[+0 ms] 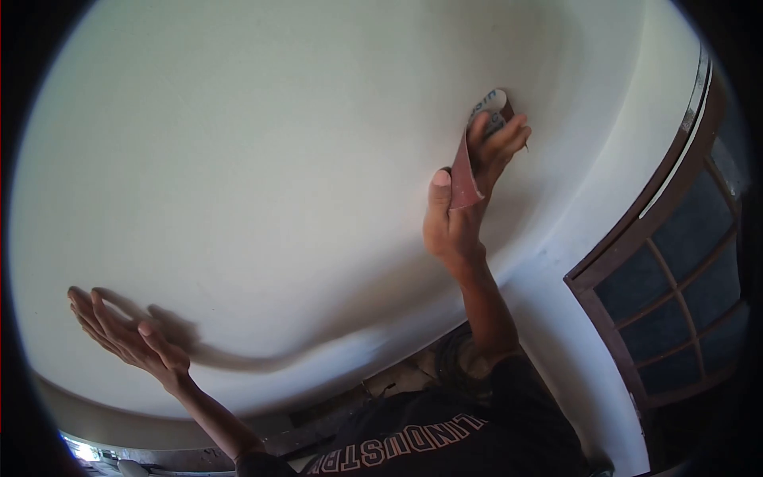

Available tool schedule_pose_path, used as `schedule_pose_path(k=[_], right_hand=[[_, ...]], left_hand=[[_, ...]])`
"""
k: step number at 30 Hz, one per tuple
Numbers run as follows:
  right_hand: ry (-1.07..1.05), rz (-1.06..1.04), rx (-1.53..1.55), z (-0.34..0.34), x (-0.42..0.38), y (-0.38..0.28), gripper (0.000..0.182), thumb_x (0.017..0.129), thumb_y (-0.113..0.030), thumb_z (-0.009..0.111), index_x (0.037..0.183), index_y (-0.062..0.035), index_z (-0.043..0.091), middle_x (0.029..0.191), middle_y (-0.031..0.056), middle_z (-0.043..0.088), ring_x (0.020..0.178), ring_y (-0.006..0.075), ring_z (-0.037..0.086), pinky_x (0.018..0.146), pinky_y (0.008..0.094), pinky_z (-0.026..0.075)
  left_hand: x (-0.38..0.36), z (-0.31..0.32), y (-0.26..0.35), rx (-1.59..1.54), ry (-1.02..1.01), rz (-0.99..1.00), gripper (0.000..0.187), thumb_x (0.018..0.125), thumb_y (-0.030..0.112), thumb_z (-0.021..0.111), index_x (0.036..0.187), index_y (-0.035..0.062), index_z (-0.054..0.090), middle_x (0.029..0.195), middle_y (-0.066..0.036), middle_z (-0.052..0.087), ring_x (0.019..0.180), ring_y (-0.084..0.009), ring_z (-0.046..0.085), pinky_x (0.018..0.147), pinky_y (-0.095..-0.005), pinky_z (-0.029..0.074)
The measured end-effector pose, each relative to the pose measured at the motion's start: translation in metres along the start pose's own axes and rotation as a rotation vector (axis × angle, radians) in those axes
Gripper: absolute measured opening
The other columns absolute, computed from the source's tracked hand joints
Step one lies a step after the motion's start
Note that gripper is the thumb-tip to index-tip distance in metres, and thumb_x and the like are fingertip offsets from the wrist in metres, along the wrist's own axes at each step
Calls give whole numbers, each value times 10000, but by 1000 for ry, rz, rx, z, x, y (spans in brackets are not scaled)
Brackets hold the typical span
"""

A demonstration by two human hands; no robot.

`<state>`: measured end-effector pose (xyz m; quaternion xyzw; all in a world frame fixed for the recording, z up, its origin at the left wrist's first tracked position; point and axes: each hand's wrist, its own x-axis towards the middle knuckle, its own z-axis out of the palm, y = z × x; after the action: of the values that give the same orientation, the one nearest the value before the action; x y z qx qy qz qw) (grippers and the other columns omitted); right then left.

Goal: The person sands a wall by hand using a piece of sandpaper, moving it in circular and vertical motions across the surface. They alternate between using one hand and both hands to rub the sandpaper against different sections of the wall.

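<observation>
At two o'clock the right hand [461,229] holds curled red-brown abrasive paper [464,181]; the left hand [133,344] spreads wide at eight. Rubbing the off-white wall [238,175] seems in hand, wanting flatter paper.

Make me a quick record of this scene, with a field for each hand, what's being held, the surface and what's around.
Left hand: open, fingers spread at the pale surface; exact contact unclear
Right hand: raised, holding a curled sheet
Sheet: reddish-brown on one side, printed lettering on the pale other side; looks like sandpaper
Surface: smooth, with shadows near both hands; wall or ceiling, cannot tell
Clothing: dark shirt with outlined lettering
Right side of view: brown-framed panes, door or window unclear
</observation>
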<state>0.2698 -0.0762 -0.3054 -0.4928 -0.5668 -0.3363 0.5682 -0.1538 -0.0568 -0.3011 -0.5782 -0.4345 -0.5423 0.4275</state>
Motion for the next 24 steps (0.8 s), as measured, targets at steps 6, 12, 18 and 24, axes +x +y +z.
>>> schedule_pose_path(k=[6, 12, 18, 24], right_hand=[[158, 185, -26, -12, 61, 34, 608, 1039, -271, 295, 1566, 0, 154, 1613, 317, -48, 1471, 543, -59, 1171, 621, 64], [-119, -184, -94, 27, -59, -75, 600, 986, -291, 361, 1455, 83, 346, 1540, 344, 235, 1411, 612, 142, 1113, 726, 147], [63, 22, -4, 12, 36, -55, 616, 1008, -345, 324, 1489, 40, 324, 1590, 313, 165, 1421, 613, 94, 1140, 668, 97], [-76, -199, -92, 52, -43, -130, 576, 980, -346, 331, 1454, -30, 414, 1577, 263, 245, 1392, 634, 155, 1085, 748, 169]], left_hand=[[0, 0, -6, -49, -26, -5, 839, 915, 760, 114, 1477, 227, 437, 1581, -62, 359, 1498, -285, 242, 1226, -581, 136], [1, -6, 5, -64, -61, -83, 897, 901, 785, 53, 1485, 228, 444, 1595, -70, 335, 1505, -283, 227, 1229, -572, 95], [-18, -22, -26, -238, -48, -228, 1014, 813, 891, 84, 1486, 225, 448, 1619, -120, 260, 1512, -342, 173, 1177, -678, 123], [-17, -19, -60, -144, -71, -139, 970, 855, 843, 71, 1489, 211, 444, 1613, -110, 283, 1509, -344, 186, 1196, -640, 123]])
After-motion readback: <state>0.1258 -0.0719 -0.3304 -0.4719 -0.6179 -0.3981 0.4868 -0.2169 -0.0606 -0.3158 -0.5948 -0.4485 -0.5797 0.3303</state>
